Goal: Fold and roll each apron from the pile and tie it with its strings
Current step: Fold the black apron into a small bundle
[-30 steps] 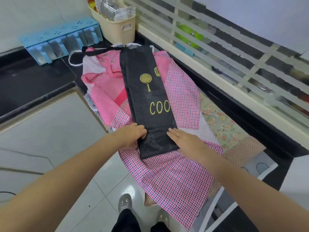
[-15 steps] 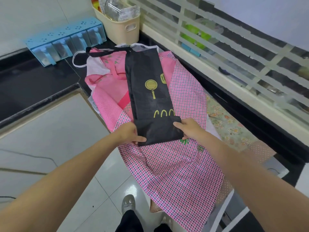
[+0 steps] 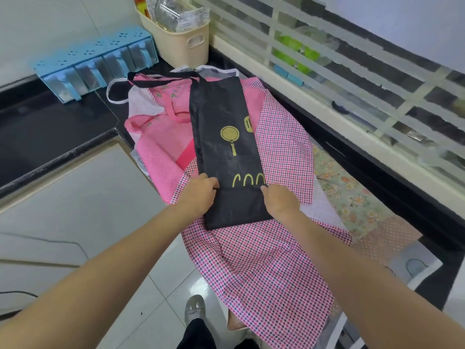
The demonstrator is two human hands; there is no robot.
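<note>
Folded apron (image 3: 221, 137) atop pile (image 3: 276, 248); basket (image 3: 181, 44) behind.

The black apron (image 3: 226, 152) is looking like smooth cloth with a faint sheen; the checked apron (image 3: 264, 268) is showing matt woven cloth; the surface (image 3: 50, 127) is gleaming like polished stone.

Black countertop (image 3: 45, 127), white floor tiles (image 3: 156, 298), slatted window (image 3: 352, 79)

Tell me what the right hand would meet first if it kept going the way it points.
The right hand points up along the black apron, so it would likely slide over that cloth's yellow lettering first.
</note>
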